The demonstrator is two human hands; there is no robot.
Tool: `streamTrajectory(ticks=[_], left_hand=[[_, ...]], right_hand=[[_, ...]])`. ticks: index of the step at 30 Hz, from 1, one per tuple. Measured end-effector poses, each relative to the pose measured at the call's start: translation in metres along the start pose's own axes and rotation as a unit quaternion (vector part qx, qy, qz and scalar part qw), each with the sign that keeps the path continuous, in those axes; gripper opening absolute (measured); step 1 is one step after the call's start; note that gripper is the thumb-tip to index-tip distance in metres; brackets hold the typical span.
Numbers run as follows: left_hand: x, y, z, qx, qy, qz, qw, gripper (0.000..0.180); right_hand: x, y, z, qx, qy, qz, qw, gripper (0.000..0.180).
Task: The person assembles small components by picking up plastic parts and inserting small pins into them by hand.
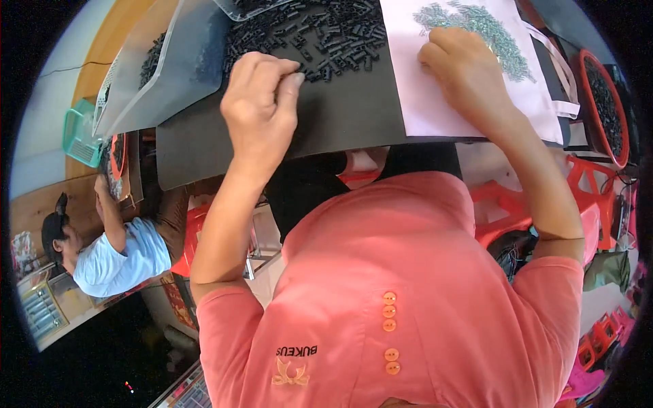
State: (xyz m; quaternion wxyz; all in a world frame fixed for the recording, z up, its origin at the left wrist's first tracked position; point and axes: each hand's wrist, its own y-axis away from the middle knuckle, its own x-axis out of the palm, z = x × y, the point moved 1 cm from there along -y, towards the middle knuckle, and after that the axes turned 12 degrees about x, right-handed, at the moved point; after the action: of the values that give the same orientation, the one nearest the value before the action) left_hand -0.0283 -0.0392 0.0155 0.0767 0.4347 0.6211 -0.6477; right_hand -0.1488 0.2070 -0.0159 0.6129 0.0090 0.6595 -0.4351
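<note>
My left hand (pixel 260 102) is held above the dark tabletop, thumb and forefinger pinched together. Whatever sits between those fingertips is too small to make out. Just beyond it lies a spread of small black tube-like parts (pixel 340 41). Over a pale pink cloth bag (pixel 435 109), my right hand (pixel 466 71) is closed, its fingers curled down and their tips mostly hidden. Beside and beyond that hand, a heap of small clear greenish pieces (pixel 513 58) is spread on the bag.
A translucent plastic bin (pixel 163 75) with black parts inside stands at the table's left. To the right is a red round basin (pixel 620 136) of dark pieces. Another person (pixel 122 251) in a light blue shirt works at the left, near a green basket (pixel 81 136). Red stools (pixel 503 204) stand below.
</note>
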Motion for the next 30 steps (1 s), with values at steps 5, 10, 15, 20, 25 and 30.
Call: streamTrajectory(ticks=[5, 10, 15, 20, 25, 30], left_hand=[[0.022, 0.001, 0.000, -0.011, 0.015, 0.030, 0.999, 0.012], [0.037, -0.010, -0.005, 0.028, -0.077, 0.135, 0.987, 0.017], [0.042, -0.010, 0.005, 0.041, -0.080, 0.130, 0.987, 0.017], [0.042, -0.015, 0.004, 0.061, -0.075, 0.125, 0.987, 0.018], [0.041, -0.017, 0.002, 0.070, -0.058, 0.114, 0.989, 0.023], [0.041, -0.017, -0.003, 0.081, -0.038, 0.093, 0.992, 0.025]], right_hand=[[0.002, 0.002, 0.000, -0.020, 0.058, -0.020, 0.998, 0.007], [-0.009, 0.001, 0.005, 0.096, -0.025, 0.006, 0.995, 0.005], [-0.030, -0.003, 0.010, 0.199, -0.258, 0.050, 0.944, 0.007], [-0.027, -0.005, 0.017, 0.229, -0.401, 0.054, 0.885, 0.006], [-0.011, -0.006, 0.020, 0.239, -0.479, 0.035, 0.844, 0.009], [-0.003, 0.000, 0.026, 0.267, -0.494, 0.031, 0.827, 0.009]])
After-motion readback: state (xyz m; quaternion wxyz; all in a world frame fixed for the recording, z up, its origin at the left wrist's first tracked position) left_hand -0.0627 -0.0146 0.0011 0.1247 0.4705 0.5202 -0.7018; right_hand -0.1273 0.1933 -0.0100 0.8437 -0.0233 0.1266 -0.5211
